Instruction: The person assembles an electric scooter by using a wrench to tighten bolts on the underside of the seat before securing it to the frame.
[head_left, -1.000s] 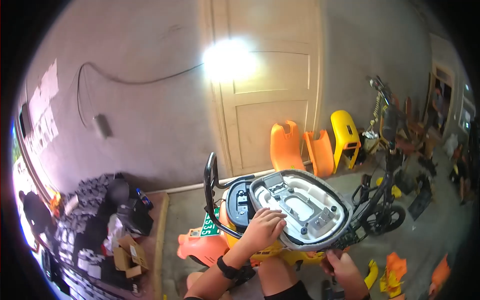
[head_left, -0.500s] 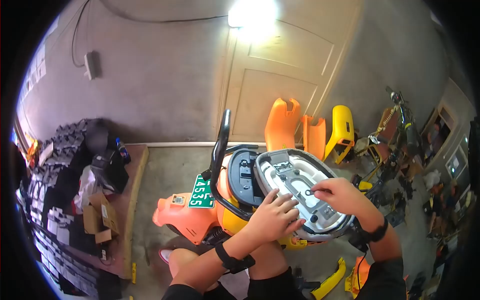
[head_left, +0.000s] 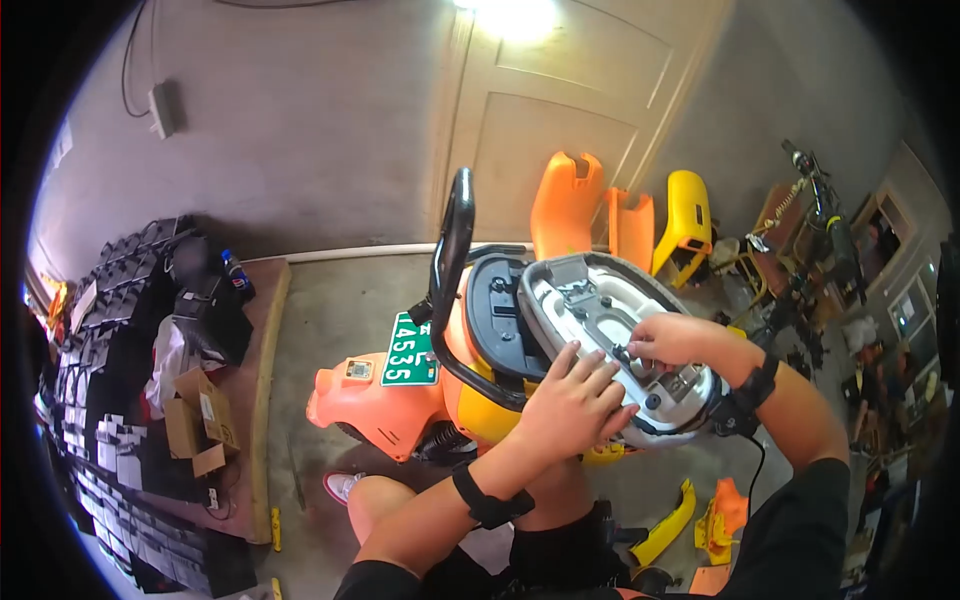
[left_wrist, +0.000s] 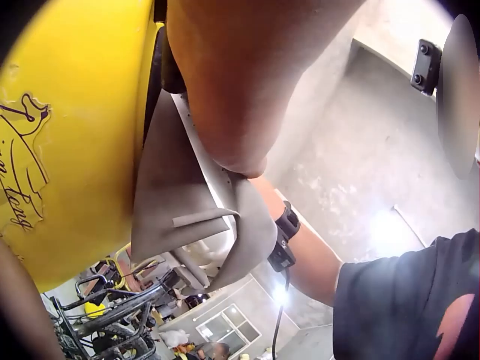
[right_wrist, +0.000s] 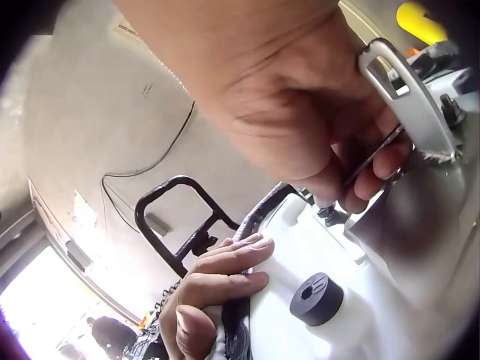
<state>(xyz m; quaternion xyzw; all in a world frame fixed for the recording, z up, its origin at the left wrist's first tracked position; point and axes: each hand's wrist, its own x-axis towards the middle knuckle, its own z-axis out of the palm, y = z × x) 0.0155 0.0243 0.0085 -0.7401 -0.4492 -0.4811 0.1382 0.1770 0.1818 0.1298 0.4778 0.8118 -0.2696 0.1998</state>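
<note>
A scooter seat (head_left: 570, 315) is tipped open, its pale underside facing up, on a yellow and orange scooter (head_left: 380, 408). My left hand (head_left: 575, 398) rests on the seat's near edge with fingers spread. Over the underside, my right hand (head_left: 672, 343) pinches a thin metal piece (right_wrist: 373, 156), mostly hidden by the fingers. Those fingertips are close to dark fittings (right_wrist: 330, 215) on the seat. In the right wrist view, a grey metal bracket (right_wrist: 412, 101) stands beside the hand, and a black rubber foot (right_wrist: 316, 298) is nearer. The left wrist view shows the yellow body panel (left_wrist: 75, 135).
A black grab rail (head_left: 450, 270) rises behind the seat. Orange panels (head_left: 565, 210) and a yellow one (head_left: 685, 220) lean by the door. On the left are a cardboard box (head_left: 200, 425) and stacked dark items. Loose yellow parts (head_left: 665, 525) lie on the floor at right.
My right hand has come up from below the seat's near edge onto its underside, bringing a small metal piece. My left hand stays on the seat edge. The head view has tilted down.
</note>
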